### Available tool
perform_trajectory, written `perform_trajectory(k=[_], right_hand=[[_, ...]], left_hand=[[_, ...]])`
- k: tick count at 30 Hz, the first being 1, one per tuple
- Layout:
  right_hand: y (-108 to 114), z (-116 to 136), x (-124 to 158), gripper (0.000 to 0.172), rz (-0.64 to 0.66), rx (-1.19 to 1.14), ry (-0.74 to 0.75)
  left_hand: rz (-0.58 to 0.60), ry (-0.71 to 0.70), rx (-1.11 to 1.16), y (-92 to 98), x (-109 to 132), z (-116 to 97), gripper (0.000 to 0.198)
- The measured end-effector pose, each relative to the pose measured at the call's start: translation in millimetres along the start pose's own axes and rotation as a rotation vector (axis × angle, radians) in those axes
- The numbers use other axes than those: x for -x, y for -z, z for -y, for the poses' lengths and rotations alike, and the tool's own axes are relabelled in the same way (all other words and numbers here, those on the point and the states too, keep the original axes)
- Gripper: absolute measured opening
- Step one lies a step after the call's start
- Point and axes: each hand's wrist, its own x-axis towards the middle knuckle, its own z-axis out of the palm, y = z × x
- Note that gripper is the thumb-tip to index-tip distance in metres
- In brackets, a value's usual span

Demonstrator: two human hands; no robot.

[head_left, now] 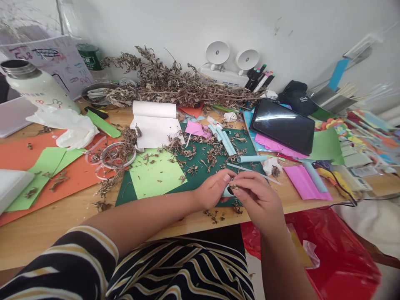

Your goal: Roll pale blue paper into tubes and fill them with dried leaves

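Over the front edge of the green cutting mat [200,166], my left hand [213,189] is closed around a short light-blue paper tube [226,192]. The tube's dark mouth faces my right hand [258,196], whose thumb and fingers pinch dried leaves [232,187] at that opening. My fingers hide most of the tube. More light-blue paper tubes [225,139] lie further back on the mat, with one [251,158] lying sideways nearer the hands. Crumbled dried leaves [212,152] are scattered over the mat and a light-green paper sheet [156,173].
A pile of dried stalks [175,85] runs along the wall. At left stand a white bottle [40,85] and a roll of tape [118,155] among leaves. A black tablet [283,125], pink paper [308,183] and a yellow glue gun [336,181] lie right. A red bag [340,246] hangs below.
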Motion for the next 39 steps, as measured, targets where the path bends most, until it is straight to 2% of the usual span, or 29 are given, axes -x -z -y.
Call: perform_trajectory(k=[3,7,12,16,20,22,25,29,32,34,36,39], right_hand=[[-2.1,-1.7,4.9,0.022,-0.05,0.17,0.153],[0.3,-4.3,11.2,0.029,-0.014,0.234,0.287],[0.4,-2.4,8.5,0.024,-0.047,0.258,0.291],[-0.5,2.4,3.1,0.018,-0.055,0.205,0.213],[0.1,4.8,-1.3,0.016,-0.007,0.092,0.052],[1.6,4.4,-2.9,0.011,0.02,0.059,0.024],[6.1,3.7,-5.2,0.004,0.095,0.157,0.119],[16.1,8.5,-9.3,0.011,0.26,0.403,0.262],[25.5,16.2,-12.7,0.022,0.412,0.554,0.271],[30.4,19.9,-14.3,0.021,0.475,0.571,0.27],[32.2,19.9,-14.8,0.016,0.479,0.505,0.266],[29.1,13.6,-14.5,0.012,0.405,0.337,0.232]], left_hand=[[-0.002,-0.007,-0.008,-0.5,0.4,-1.1,0.042],[-0.033,-0.001,-0.028,-1.3,0.7,-3.9,0.04],[-0.026,-0.003,-0.096,0.1,1.7,-2.6,0.043],[-0.009,-0.006,-0.099,0.4,2.1,1.7,0.042],[-0.017,-0.018,-0.117,-0.3,1.7,2.4,0.044],[-0.021,-0.025,-0.124,-0.4,1.5,0.7,0.044],[-0.019,-0.04,-0.112,-0.2,1.5,-2.1,0.042],[-0.034,-0.086,-0.091,0.0,1.4,-1.9,0.042],[-0.055,-0.06,-0.058,-0.4,1.6,-0.5,0.041],[-0.049,-0.039,-0.098,-0.6,2.0,-0.8,0.043],[-0.039,-0.021,-0.163,-0.6,2.6,-2.2,0.045],[-0.018,-0.011,-0.191,-0.1,3.3,-4.4,0.045]])
